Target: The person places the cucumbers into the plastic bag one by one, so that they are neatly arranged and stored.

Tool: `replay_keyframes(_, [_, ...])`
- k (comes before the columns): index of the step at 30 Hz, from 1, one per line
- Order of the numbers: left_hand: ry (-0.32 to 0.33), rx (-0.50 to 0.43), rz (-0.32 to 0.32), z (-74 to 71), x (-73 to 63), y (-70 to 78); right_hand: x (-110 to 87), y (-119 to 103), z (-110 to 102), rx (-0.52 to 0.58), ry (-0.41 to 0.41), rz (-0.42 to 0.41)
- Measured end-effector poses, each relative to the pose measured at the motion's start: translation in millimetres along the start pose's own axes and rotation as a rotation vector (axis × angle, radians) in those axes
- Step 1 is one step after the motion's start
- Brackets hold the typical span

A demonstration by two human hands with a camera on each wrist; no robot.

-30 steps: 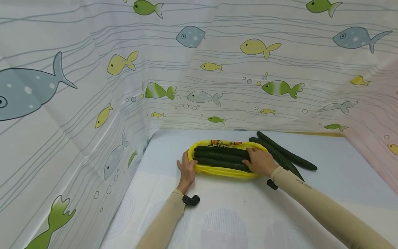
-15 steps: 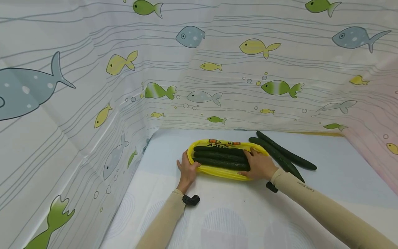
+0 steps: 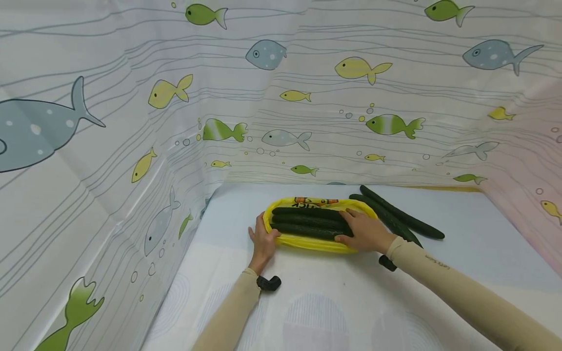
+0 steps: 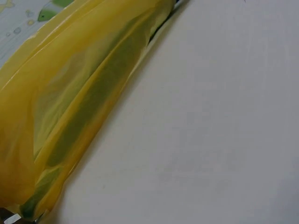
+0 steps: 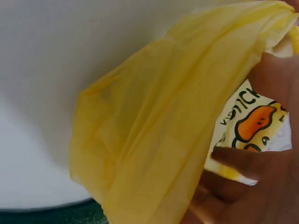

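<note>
A yellow plastic bag (image 3: 316, 243) lies with its mouth spread wide, and several dark green cucumbers (image 3: 307, 222) rest side by side in it. At the bag's left end my left hand (image 3: 264, 243) grips the rim, thumb over the edge. My right hand (image 3: 369, 233) reaches over the right ends of the cucumbers and holds them, fingers on the far side and thumb on the near side. The left wrist view shows the bag's wall (image 4: 88, 112) with a cucumber showing through. In the right wrist view, fingers (image 5: 238, 158) lie beside the bag's printed inside (image 5: 254, 123).
Two loose cucumbers, a farther one (image 3: 410, 219) and a nearer one (image 3: 388, 217), lie on the white table (image 3: 316, 292) right of the bag. A fish-patterned sheet (image 3: 281, 112) rises behind and at the left; a pinkish sheet (image 3: 527, 180) stands at the right.
My right hand has shifted slightly left along the cucumbers, and its thumb has moved toward the bag's near edge. My left hand stays at the rim. The head view has shifted slightly.
</note>
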State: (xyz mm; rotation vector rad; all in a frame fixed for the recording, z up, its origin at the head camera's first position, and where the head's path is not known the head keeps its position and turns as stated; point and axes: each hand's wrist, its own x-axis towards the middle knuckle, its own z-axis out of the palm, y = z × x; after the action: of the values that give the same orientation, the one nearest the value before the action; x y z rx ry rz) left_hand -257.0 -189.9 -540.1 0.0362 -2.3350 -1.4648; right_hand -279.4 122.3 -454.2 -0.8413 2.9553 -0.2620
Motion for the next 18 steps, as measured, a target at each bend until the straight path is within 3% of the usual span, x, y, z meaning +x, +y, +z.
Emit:
replay_keyframes(4, [-0.004, -0.002, -0.004, -0.8, -0.3, 0.2, -6.3, 4, -9, 0.055, 0.083, -0.073])
replay_keyframes(9, [-0.01, -0.008, -0.006, -0.7, -1.6, 1.6, -19.8, 13, -24, 0.07, 0.254, -0.15])
replay_keyframes(13, [-0.004, -0.013, -0.002, -1.4, -1.6, 2.3, -28.7, 29, -35, 0.022, 0.363, -0.102])
replay_keyframes(18, [-0.004, -0.021, -0.005, -1.5, -1.7, 1.3, -43.6, 58, -42, -0.014, 0.361, -0.005])
